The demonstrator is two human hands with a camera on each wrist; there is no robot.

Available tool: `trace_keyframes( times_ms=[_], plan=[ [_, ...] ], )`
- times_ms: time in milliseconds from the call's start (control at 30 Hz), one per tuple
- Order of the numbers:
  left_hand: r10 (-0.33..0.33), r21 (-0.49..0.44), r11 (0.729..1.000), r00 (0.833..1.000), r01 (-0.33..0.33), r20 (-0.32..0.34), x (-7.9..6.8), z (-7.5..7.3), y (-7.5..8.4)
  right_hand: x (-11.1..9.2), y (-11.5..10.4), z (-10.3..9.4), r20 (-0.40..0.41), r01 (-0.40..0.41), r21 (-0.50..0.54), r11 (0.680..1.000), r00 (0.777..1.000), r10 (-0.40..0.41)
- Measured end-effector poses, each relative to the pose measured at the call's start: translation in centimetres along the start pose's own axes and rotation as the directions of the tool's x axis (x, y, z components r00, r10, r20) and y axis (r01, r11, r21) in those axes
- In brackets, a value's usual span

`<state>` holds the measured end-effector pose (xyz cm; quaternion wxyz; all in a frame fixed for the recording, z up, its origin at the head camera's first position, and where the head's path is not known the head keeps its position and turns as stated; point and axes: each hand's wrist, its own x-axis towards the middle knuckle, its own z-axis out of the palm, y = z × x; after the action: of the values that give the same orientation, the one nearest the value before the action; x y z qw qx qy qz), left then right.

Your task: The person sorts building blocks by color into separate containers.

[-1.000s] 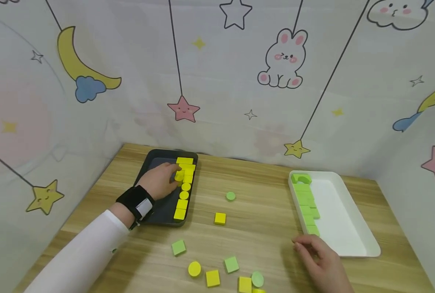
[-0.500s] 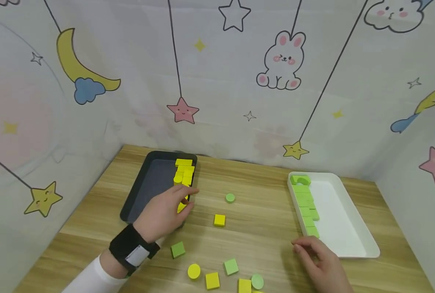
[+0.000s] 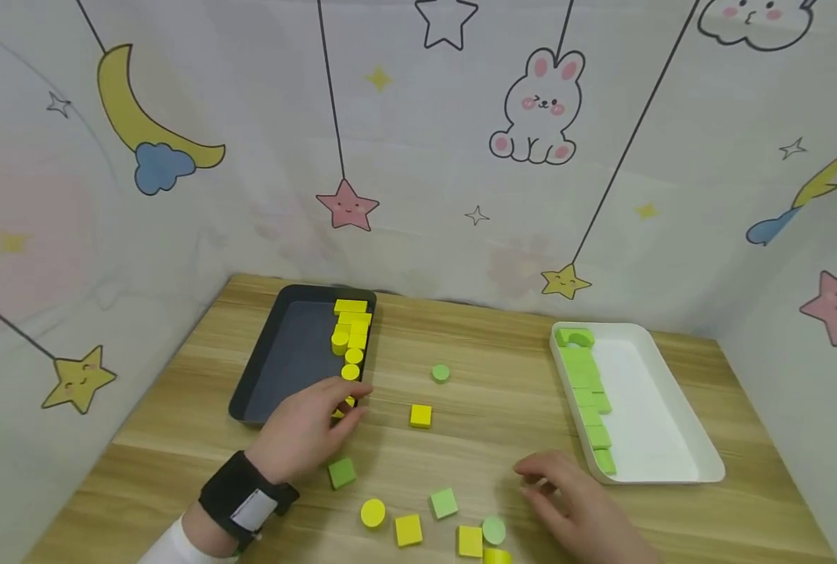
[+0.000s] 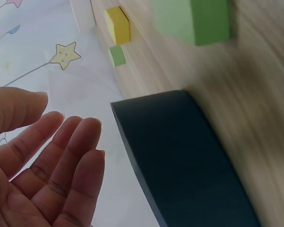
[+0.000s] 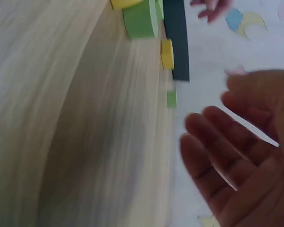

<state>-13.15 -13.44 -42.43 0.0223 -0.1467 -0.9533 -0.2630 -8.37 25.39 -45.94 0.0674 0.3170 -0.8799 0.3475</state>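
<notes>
My left hand (image 3: pixel 305 431) hovers over the near right corner of the black tray (image 3: pixel 277 368), fingers loosely bent and nothing between them. Yellow blocks line that tray's right side, among them a standing yellow cylinder (image 3: pixel 339 343); the hand covers part of the row. In the left wrist view the palm and fingertips show bare beside the tray's dark wall (image 4: pixel 180 156). My right hand (image 3: pixel 573 501), also holding nothing, is above the table left of the white tray (image 3: pixel 654 415). Green blocks (image 3: pixel 580 364) fill the white tray's left side.
Loose on the wooden table lie a green disc (image 3: pixel 441 374), a yellow square block (image 3: pixel 421 416), a green block (image 3: pixel 342 473) and a yellow round block (image 3: pixel 373 513). Several more yellow and green pieces sit near the front edge. A printed cloth backdrop (image 3: pixel 425 258) stands behind.
My left hand has let go of the yellow cylinder in the black tray and drawn back toward the near edge. The right hand has shifted left, away from the white tray.
</notes>
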Motion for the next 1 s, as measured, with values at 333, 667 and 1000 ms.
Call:
trace_keyframes(
  times_ms=[333, 667, 1000],
  plan=[
    [0.021, 0.004, 1.000, 1.000, -0.021, 0.002, 0.4, -0.1, -0.3, 5.1, -4.0, 3.3, 0.504, -0.064, -0.037, 0.997, 0.861, 0.073],
    [0.043, 0.008, 0.999, 0.999, -0.043, -0.008, 0.8, -0.2, -0.4, 6.0, -3.1, 4.3, 0.477, -0.117, -0.107, 0.987, 0.865, 0.154],
    [0.050, 0.010, 0.999, 0.998, -0.049, -0.028, 0.3, -0.7, -0.6, 3.9, -0.1, -3.5, -0.007, -0.281, -0.238, 0.930, 0.958, 0.288]
  ],
)
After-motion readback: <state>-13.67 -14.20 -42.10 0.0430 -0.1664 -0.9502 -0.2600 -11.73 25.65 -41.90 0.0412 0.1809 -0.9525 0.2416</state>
